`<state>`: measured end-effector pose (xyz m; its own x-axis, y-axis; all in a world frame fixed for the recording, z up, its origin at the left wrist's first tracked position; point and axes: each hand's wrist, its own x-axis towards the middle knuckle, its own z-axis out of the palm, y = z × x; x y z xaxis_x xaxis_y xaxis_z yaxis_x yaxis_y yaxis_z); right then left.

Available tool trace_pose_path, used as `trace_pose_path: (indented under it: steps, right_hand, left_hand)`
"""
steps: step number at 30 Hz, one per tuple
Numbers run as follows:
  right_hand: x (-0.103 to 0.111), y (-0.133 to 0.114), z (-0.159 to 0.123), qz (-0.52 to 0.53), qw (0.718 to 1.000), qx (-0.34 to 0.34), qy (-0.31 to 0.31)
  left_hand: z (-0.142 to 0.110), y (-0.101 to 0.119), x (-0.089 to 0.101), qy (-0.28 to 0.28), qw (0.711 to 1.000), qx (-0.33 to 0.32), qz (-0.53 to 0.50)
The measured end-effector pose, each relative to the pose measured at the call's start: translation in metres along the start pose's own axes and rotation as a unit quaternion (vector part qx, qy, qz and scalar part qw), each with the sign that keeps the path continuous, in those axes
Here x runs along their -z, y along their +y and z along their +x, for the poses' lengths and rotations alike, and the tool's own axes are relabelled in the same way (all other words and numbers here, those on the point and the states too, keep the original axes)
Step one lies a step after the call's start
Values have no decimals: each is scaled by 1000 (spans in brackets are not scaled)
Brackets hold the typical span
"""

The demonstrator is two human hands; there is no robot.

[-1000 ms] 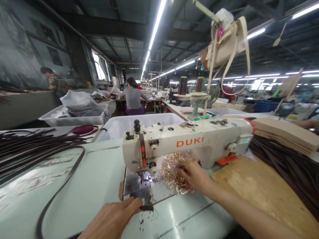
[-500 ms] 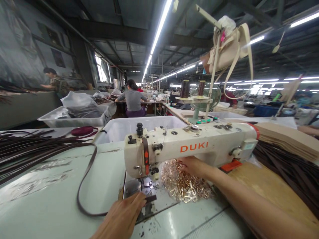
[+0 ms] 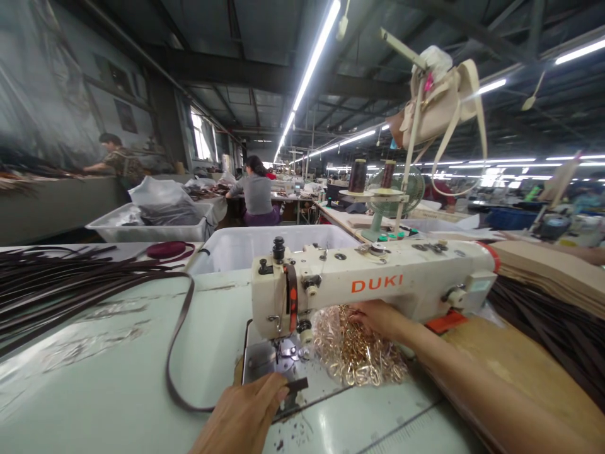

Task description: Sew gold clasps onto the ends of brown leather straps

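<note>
My left hand [image 3: 246, 407] is closed on a dark brown strap [image 3: 178, 353], whose short end pokes out past my fingertips on the metal needle plate. The strap loops back to the left across the table. My right hand [image 3: 375, 316] reaches beneath the arm of a white sewing machine [image 3: 326, 284]. Its bent fingers are in a heap of gold snap hooks [image 3: 362, 359] in clear plastic, and appear closed on some of them; the fingertips are partly hidden. The needle and presser foot [image 3: 278, 350] stand just beyond my left hand.
Dark straps [image 3: 70, 277] lie at the left beside a maroon strap roll [image 3: 165, 250]. A white bin [image 3: 278, 238] stands behind the machine. Thread cones [image 3: 358, 175] and a hanging beige bag [image 3: 439, 101] rise behind. More straps [image 3: 543, 321] lie right. A co-worker [image 3: 259, 195] sits ahead.
The view has shifted slightly, so everything sits a little farther right and lower. My left hand still keeps the strap by the needle plate; my right hand stays in the snap hooks.
</note>
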<state>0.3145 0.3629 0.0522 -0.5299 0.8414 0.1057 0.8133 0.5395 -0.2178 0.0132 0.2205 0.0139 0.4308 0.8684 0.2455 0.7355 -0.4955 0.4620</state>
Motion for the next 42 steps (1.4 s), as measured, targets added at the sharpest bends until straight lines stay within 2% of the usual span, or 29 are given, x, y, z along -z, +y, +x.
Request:
trace_pose_path:
  steps: [4, 7, 12, 16, 19, 25, 30, 35, 37, 42]
  right_hand:
    - [4, -1, -10, 73, 996, -11, 54]
    - [7, -15, -23, 130, 990, 12, 53]
    - [-3, -66, -43, 272, 961, 50, -14]
    - [-21, -113, -51, 233, 971, 54, -20]
    - [-33, -132, -52, 224, 973, 39, -27]
    - [-46, -144, -48, 251, 968, 21, -16]
    - [-49, -153, -41, 255, 966, -39, -12]
    - [-54, -159, -37, 308, 950, -47, 3]
    - [-59, -160, -38, 304, 952, -32, 12]
    - [-66, -162, -44, 294, 953, 65, 33]
  left_hand:
    - [-2, 2, 1, -11, 999, 15, -34]
    - [-2, 7, 4, -8, 998, 30, -63]
    - [-1, 18, 11, 16, 993, 69, -93]
    - [-2, 19, 12, 27, 995, 72, -69]
    - [-4, 17, 11, 35, 996, 72, -44]
    - [-6, 19, 10, 36, 996, 81, -9]
    - [-6, 21, 9, 39, 996, 76, 33]
    - [-6, 23, 8, 27, 995, 86, 42]
    - [-7, 24, 8, 24, 995, 87, 37]
    - [-8, 23, 8, 38, 995, 91, -2]
